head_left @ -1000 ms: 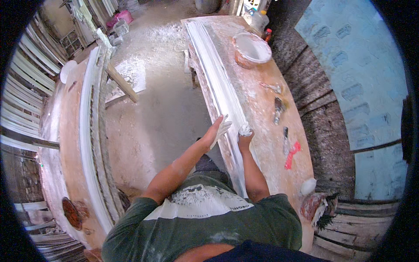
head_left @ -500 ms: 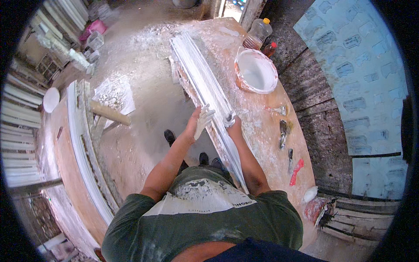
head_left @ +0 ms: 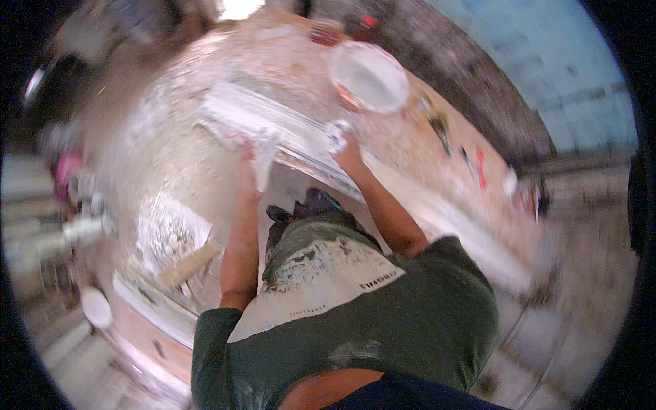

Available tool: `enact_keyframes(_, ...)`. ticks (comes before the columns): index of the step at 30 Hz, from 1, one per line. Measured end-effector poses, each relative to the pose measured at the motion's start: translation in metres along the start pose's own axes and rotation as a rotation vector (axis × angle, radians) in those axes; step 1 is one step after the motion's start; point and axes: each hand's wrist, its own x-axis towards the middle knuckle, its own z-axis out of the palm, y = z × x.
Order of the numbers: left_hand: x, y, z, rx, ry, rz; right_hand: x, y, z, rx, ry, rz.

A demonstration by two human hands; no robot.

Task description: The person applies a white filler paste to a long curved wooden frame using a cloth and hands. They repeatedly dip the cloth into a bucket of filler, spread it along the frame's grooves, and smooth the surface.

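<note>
A long white moulding (head_left: pixel 256 115) with lengthwise ridges lies along the workbench (head_left: pixel 403 154). My left hand (head_left: pixel 254 171), coated in white paste, is beside its near edge with fingers stretched out, blurred by motion. Whether it touches the moulding I cannot tell. Over the moulding's far side, my right hand (head_left: pixel 347 147) is closed around a whitish lump too smeared to identify. Beyond it stands a white bucket (head_left: pixel 404 85) with orange-stained sides and pale material inside.
On the bench's right are dark-handled tools (head_left: pixel 439 126) and a red strip (head_left: pixel 481 169). A red-capped bottle (head_left: pixel 367 27) stands behind the bucket. At left, a sheet with rubble (head_left: pixel 171 236) lies on the floor near a second bench (head_left: pixel 150 335) bearing white moulding.
My view has swung to the right, so the bench now slants more across it. My hands have moved farther apart, the left along the near edge and the right toward the bucket.
</note>
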Motion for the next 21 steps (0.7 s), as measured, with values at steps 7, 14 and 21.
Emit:
enact_keyframes(7, 0.034, 0.025, -0.005, -0.005, 0.015, -0.106, 0.019, -0.009, 0.006, 0.092, 0.020, -0.005)
enact_keyframes(14, 0.057, 0.033, 0.013, 0.112, 0.053, -0.220, 0.010, 0.022, 0.022, 0.138, -0.198, 0.200)
enact_keyframes(21, 0.091, 0.024, 0.017, 0.225, -0.007, -0.163, 0.014, -0.005, 0.001, -0.120, -0.054, 0.142)
